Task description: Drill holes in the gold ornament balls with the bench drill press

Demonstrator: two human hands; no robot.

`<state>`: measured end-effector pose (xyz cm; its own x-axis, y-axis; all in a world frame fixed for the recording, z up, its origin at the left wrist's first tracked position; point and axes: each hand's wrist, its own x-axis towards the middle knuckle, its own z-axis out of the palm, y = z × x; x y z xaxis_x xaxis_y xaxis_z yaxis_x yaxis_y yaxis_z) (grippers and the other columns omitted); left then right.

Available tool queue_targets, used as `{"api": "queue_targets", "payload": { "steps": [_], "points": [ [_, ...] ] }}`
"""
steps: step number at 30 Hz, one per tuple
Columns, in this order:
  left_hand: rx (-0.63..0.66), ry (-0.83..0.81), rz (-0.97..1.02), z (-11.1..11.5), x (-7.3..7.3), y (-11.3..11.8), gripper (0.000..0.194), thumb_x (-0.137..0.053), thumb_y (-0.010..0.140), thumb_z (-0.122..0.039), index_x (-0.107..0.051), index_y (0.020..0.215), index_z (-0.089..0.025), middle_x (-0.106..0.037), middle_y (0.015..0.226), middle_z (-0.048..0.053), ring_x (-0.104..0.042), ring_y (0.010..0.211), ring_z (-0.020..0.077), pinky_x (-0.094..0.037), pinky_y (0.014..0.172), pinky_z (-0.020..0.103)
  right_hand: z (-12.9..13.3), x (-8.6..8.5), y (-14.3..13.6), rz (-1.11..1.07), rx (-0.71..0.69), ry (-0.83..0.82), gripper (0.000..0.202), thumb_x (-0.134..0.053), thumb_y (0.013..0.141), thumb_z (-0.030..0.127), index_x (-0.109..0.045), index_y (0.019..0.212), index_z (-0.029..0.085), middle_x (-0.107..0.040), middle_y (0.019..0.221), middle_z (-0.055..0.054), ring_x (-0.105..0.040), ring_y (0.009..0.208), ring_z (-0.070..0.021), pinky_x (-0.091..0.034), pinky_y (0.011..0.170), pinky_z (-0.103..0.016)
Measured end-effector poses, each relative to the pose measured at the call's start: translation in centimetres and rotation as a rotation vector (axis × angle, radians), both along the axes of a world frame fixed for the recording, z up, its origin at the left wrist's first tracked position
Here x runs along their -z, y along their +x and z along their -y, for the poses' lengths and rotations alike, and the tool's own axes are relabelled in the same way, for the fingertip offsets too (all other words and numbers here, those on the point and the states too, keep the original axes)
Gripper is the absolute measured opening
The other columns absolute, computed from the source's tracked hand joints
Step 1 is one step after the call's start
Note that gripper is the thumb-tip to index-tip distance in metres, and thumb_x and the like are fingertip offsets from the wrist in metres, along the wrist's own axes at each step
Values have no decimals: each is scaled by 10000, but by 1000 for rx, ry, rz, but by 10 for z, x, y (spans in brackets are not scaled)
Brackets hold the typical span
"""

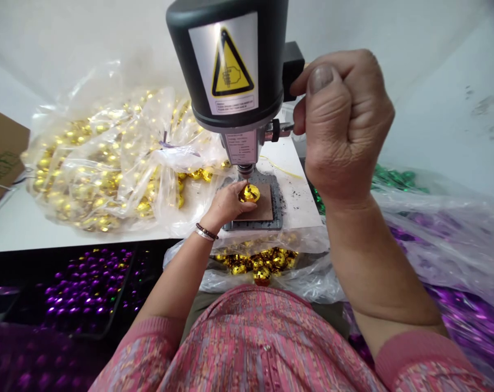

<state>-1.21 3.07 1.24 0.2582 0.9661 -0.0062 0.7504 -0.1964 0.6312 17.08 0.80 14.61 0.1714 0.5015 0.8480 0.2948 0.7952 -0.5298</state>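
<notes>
Thumb and fingers of the left hand pinch a gold mirrored ball by its side, holding it on a brown board over the base of a small bench drill press. Its chuck sits right above; from where I stand, I can't tell whether a bit touches the ball. The right hand is curled around the end of the feed lever, knuckles high beside the motor housing.

What worries me is that pinch: the ball is round and glossy, so pressure off its centre could roll it, and the fingertips lie very near the chuck. Pressing too hard might crack a thin shell, and the dark crumbs around the base could make the board slide.

A big clear bag on the white table bulges with gold balls; another plastic bag, gaping between table edge and lap, holds more. Purple balls fill a black tray below, at the left. Across on the right, clear plastic covers shiny purple pieces, with green ones behind.
</notes>
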Motion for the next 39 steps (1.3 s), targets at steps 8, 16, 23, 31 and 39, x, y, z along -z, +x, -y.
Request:
{"api": "queue_targets", "payload": {
  "steps": [8, 16, 23, 31, 39],
  "points": [
    [-57, -100, 161, 5, 5, 2, 741, -820, 691, -335, -635, 1386, -156, -765, 1093, 65, -702, 1018, 268, -551, 918, 369, 9, 10, 3, 5, -9, -49, 254, -434, 1028, 331, -636, 952, 197, -640, 908, 53, -607, 710, 10, -517, 732, -165],
    [-67, -67, 174, 6, 12, 2, 716, -830, 690, -326, -657, 1369, -179, -764, 1111, 68, -701, 1035, 276, -556, 915, 366, 18, 40, 8, 99, 105, -40, 132, -517, 985, 331, -618, 1060, 291, -611, 765, 48, -508, 568, -55, -484, 580, -237],
    [-27, -66, 171, 8, 7, 2, 636, -813, 718, -301, -669, 1325, -177, -763, 1124, 61, -695, 1025, 264, -532, 971, 378, 16, 55, 7, 68, 132, -23, 168, -522, 983, 348, -624, 1109, 307, -575, 765, 49, -513, 596, -48, -490, 618, -235],
    [-9, -54, 202, 9, 11, -1, 581, -796, 738, -303, -679, 1297, -197, -767, 1099, 34, -684, 1053, 264, -522, 957, 346, 14, 69, 8, 46, 136, 2, 192, -540, 971, 328, -641, 1135, 326, -622, 851, 35, -552, 635, -66, -510, 677, -273],
    [-17, -72, 237, 9, 13, -2, 617, -806, 735, -287, -667, 1328, -187, -764, 1151, 35, -681, 1070, 253, -524, 955, 334, 15, 80, 9, 78, 190, 3, 194, -528, 982, 337, -644, 1120, 267, -630, 823, 14, -610, 696, -87, -529, 720, -281]
  ]
}}
